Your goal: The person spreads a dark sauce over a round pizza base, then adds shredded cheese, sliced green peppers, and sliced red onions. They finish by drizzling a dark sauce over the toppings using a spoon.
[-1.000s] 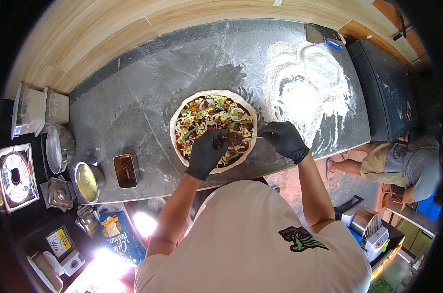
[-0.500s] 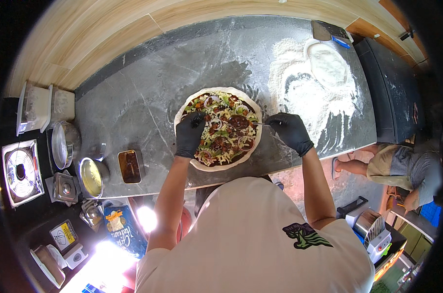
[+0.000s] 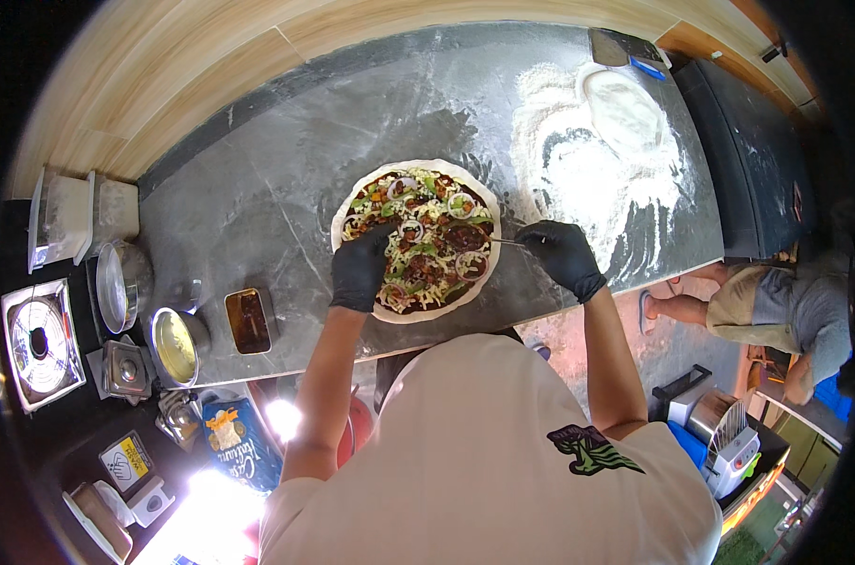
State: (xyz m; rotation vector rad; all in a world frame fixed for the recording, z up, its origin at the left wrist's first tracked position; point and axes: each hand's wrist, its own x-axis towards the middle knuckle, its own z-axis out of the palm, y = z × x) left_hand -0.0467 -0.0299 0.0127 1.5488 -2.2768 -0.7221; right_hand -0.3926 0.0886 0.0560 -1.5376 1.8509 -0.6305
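Observation:
A raw pizza [image 3: 414,306] lies on the grey counter in front of me, its pale dough rim around shredded cheese, onion rings, green pepper pieces and dark sauce. My right hand [image 3: 561,256], black-gloved, is closed on the handle of a metal spoon [image 3: 504,241] just beyond the pizza's right edge. The spoon's bowl, full of dark red-brown sauce, is over the right part of the toppings. My left hand [image 3: 359,268], also black-gloved, is over the pizza's left side with its fingers bent and drawn together; whatever they hold is hidden.
Left on the counter [image 3: 286,169] stand a metal container of dark sauce [image 3: 248,320] and a bowl of pale yellow contents [image 3: 175,347]. White flour [image 3: 597,179] covers the right side, near a blue-handled scraper [image 3: 646,69]. Another person [image 3: 766,306] is at the far right.
The left hand has shifted slightly down and left over the pizza, its fingertips lower. My right hand still holds the spoon in nearly the same place. The whole view has shifted slightly.

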